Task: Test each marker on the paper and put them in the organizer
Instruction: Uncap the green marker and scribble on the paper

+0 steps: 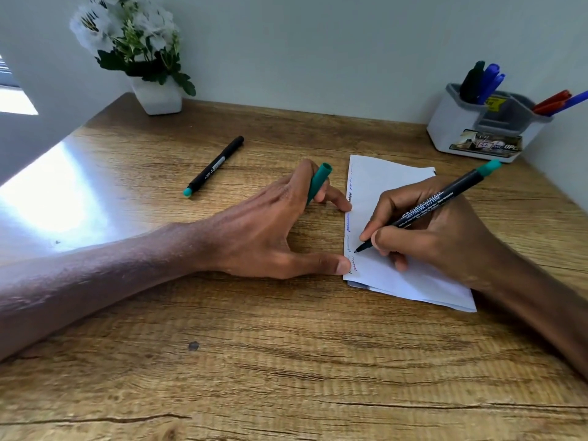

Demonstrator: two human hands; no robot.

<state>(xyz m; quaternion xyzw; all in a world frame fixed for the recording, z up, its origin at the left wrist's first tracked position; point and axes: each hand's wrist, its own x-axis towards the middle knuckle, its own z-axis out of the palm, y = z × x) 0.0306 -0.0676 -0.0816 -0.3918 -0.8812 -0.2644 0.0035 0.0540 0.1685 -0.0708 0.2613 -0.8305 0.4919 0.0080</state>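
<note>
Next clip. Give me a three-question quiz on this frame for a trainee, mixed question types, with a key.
1. How many markers lie loose on the desk, outside the organizer?
2. True or false: the left hand holds a green cap between its fingers.
3. The right hand grips an uncapped marker; its tip is on: A the paper, B the desk, C the organizer.
Key: 1 one, the capped marker; 2 true; 3 A.
</note>
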